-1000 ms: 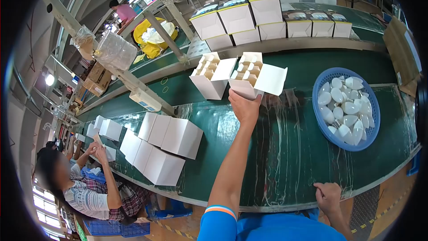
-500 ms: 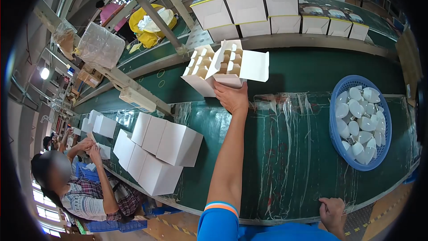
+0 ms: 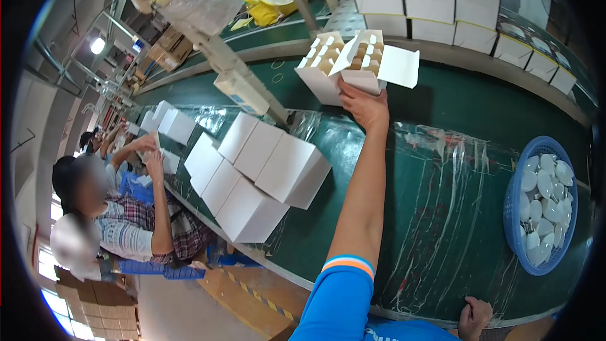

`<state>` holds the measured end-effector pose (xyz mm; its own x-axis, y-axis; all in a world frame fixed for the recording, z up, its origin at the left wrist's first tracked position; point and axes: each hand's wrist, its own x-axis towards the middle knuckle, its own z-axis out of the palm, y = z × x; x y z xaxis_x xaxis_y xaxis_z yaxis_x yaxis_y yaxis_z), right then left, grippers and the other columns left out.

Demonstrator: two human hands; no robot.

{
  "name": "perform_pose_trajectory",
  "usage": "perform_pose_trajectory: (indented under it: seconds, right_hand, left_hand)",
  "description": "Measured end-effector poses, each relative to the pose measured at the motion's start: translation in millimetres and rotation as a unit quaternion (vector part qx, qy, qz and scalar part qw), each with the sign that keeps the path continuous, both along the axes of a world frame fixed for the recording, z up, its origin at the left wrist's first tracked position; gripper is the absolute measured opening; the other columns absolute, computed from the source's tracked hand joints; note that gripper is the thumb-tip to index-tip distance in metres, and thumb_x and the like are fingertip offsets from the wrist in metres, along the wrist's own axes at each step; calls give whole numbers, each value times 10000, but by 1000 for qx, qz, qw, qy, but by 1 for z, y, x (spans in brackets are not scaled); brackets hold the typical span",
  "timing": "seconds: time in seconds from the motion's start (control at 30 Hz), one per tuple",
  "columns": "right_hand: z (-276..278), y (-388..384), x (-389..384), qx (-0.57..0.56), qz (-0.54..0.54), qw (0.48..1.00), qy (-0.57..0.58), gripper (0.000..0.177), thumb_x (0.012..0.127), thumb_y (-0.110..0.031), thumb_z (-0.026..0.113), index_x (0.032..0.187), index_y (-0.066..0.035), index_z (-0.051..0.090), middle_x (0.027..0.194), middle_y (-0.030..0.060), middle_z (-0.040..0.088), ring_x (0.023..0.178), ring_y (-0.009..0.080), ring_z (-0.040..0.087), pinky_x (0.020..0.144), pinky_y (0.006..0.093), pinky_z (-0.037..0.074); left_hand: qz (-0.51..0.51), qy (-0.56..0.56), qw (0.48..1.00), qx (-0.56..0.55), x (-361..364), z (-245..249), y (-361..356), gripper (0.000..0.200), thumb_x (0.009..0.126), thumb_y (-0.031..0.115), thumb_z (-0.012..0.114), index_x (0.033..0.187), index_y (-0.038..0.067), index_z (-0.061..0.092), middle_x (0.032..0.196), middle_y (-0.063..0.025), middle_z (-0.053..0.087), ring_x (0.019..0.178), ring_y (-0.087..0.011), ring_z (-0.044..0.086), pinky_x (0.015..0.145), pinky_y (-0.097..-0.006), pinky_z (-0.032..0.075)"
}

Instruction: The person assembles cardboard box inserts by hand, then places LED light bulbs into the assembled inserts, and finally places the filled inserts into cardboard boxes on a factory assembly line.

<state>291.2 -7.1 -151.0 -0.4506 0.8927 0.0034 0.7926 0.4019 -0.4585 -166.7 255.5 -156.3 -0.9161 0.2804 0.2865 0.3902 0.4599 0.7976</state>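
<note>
My left hand [image 3: 367,106] reaches across the green work surface and grips the near side of an open white box [image 3: 361,79]. Its flaps stand out, one spread to the right, and cardboard dividers form several cells inside. Close against its left side is a second open white box [image 3: 320,76] with similar dividers. My right hand [image 3: 475,317] rests at the near edge of the surface with fingers curled in, nothing visible in it. Up and right of that hand, a blue plastic basket [image 3: 510,215] contains many white bulbs [image 3: 544,183].
Several closed white boxes [image 3: 274,161] are grouped left of my arm. A co-worker [image 3: 136,227] at the left handles a white piece with both hands. Printed boxes [image 3: 429,0] are stacked along the far ledge. A metal post [image 3: 243,82] rises behind the white boxes.
The view has turned left, so the boxes, basket and my arm appear farther right. My left hand stays on the open box, and my right hand remains curled at the edge.
</note>
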Motion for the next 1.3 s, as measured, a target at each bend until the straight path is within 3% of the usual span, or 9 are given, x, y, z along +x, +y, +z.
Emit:
perform_pose_trajectory:
  seconds: [0.17, 0.23, 0.37, 0.43, 0.57, 0.67, 0.73, 1.13, 1.3]
  right_hand:
    - [-17, -4, 10, -21, -16, 999, -32, 228, 817, -94, 596, 1007, -91, 721, 928, 163, 705, 844, 342, 668, 789, 431, 523]
    - [-34, -9, 11, 112, -21, 991, 71, 179, 713, 51, 582, 863, -27, 640, 648, 104, 512, 591, 274, 498, 585, 395, 368]
    - [-24, -8, 4, 96, -22, 992, 75, 180, 737, 51, 572, 890, -14, 641, 680, 118, 539, 600, 285, 507, 598, 402, 383]
    - [-23, -7, 1, 106, -19, 989, 99, 180, 751, 52, 563, 902, -7, 642, 688, 127, 555, 621, 292, 528, 611, 399, 399]
    - [-16, -8, -7, 118, -43, 987, 102, 139, 731, 26, 601, 840, -34, 662, 633, 108, 536, 595, 297, 538, 589, 405, 389]
    - [-15, -9, -6, 109, -36, 987, 114, 157, 758, 31, 586, 887, -10, 666, 732, 144, 612, 670, 317, 583, 642, 408, 427]
    - [-18, -10, -6, 119, -36, 983, 133, 157, 758, 29, 589, 889, -10, 667, 749, 145, 624, 679, 317, 591, 648, 405, 434]
    - [-18, -8, -7, 173, -8, 973, 151, 161, 756, 13, 604, 892, -25, 682, 793, 136, 660, 704, 292, 635, 642, 370, 477]
    - [35, -4, -39, -111, 5, 958, 263, 311, 821, -35, 626, 1132, -39, 626, 948, 113, 651, 805, 182, 633, 688, 307, 495]
  left_hand:
    - [-10, 24, 1000, 13, -6, -14, -14, 1158, 653, 161, 838, 1484, 24, 43, 1340, -272, 308, 1174, -466, 414, 1013, -491, 396]
    - [-49, 53, 995, 68, 15, -12, -32, 1058, 703, 148, 793, 1478, 2, 87, 1371, -276, 281, 1204, -461, 376, 1053, -489, 333]
    - [-202, 122, 965, 111, 56, -1, -104, 933, 733, 128, 742, 1461, -17, 175, 1395, -273, 266, 1231, -447, 349, 1081, -485, 264]
    - [-301, 184, 934, 56, 57, 26, -156, 855, 732, 127, 725, 1435, -16, 259, 1376, -247, 319, 1254, -424, 342, 1090, -481, 231]
    - [-154, 407, 897, -78, 24, 64, -228, 832, 703, 196, 763, 1403, 22, 349, 1309, -190, 435, 1273, -376, 358, 1063, -496, 257]
    - [-50, 374, 904, -200, 2, 91, -264, 857, 701, 296, 787, 1399, 23, 371, 1336, -179, 436, 1290, -380, 352, 1047, -532, 257]
    - [-49, 133, 906, -400, -4, 104, -277, 836, 714, 346, 780, 1361, -29, 408, 1350, -215, 413, 1327, -400, 303, 1049, -555, 218]
    - [-153, 291, 909, -257, 29, 68, -283, 974, 631, 259, 832, 1405, -42, 324, 1210, -249, 472, 1158, -416, 426, 1001, -504, 322]
    - [-275, 307, 905, -108, 117, 80, -297, 1049, 600, 228, 841, 1432, -38, 260, 1140, -216, 488, 1040, -392, 463, 935, -469, 364]
